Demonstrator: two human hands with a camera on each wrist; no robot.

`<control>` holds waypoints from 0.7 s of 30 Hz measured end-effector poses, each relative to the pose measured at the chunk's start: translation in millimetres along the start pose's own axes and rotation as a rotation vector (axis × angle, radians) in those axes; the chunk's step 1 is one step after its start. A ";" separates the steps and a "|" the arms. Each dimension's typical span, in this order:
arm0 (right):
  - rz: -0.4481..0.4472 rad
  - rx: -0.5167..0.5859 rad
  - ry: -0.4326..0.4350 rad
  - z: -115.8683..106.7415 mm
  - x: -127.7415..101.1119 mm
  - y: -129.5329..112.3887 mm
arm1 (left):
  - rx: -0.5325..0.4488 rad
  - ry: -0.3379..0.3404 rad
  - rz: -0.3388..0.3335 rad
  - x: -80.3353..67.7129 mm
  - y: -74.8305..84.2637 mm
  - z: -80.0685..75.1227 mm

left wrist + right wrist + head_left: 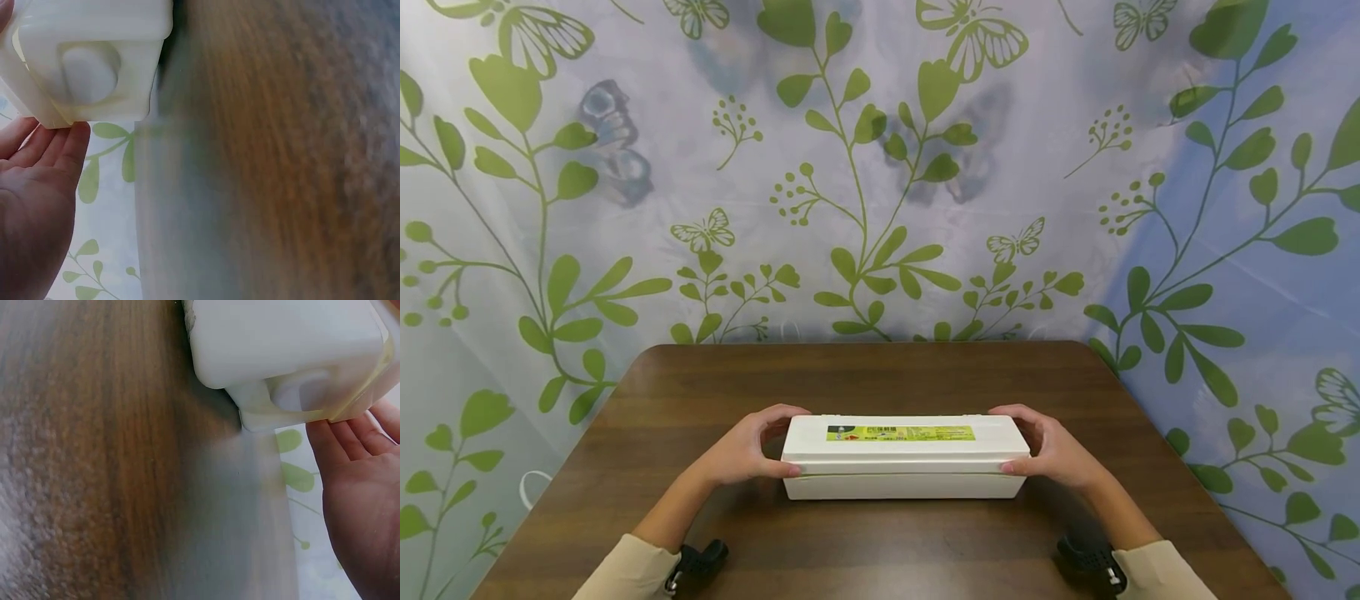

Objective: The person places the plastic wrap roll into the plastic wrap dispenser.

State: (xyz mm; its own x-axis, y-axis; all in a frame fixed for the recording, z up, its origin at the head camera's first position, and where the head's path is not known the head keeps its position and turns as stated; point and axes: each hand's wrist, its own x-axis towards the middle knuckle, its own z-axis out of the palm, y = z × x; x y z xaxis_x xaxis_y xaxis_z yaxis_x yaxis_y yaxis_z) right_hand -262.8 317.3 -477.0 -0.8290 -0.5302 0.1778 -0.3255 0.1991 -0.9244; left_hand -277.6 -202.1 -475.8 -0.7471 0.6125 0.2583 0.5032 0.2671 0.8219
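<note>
A long white plastic box (904, 467) with a green and yellow label (900, 433) on its lid lies crosswise on the brown wooden table (865, 375). My left hand (752, 450) grips its left end, thumb at the front edge and fingers curved over the far side. My right hand (1052, 454) grips the right end the same way. In the left wrist view the box end (94, 56) shows a round recess, and the left hand's fingers (69, 150) touch its rim. In the right wrist view the box end (281, 344) is close above the right hand's fingers (331, 444).
A white curtain (880, 167) printed with green leaves and butterflies hangs behind and around the table. Black wrist straps (700, 557) sit at both cream sleeves. The table's rounded far corners and front stretch show bare wood around the box.
</note>
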 end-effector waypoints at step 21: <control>0.006 0.029 -0.048 -1.6 -0.6 4.1 | -0.013 0.007 -0.010 -3.2 1.3 2.3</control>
State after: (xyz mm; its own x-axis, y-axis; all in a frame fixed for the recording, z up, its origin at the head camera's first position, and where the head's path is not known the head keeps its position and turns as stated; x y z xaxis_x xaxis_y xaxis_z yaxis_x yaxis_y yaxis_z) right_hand -264.4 319.8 -480.3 -0.8081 -0.5679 0.1561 -0.3062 0.1787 -0.9350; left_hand -273.6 -202.0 -476.7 -0.7552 0.6045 0.2534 0.4897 0.2634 0.8312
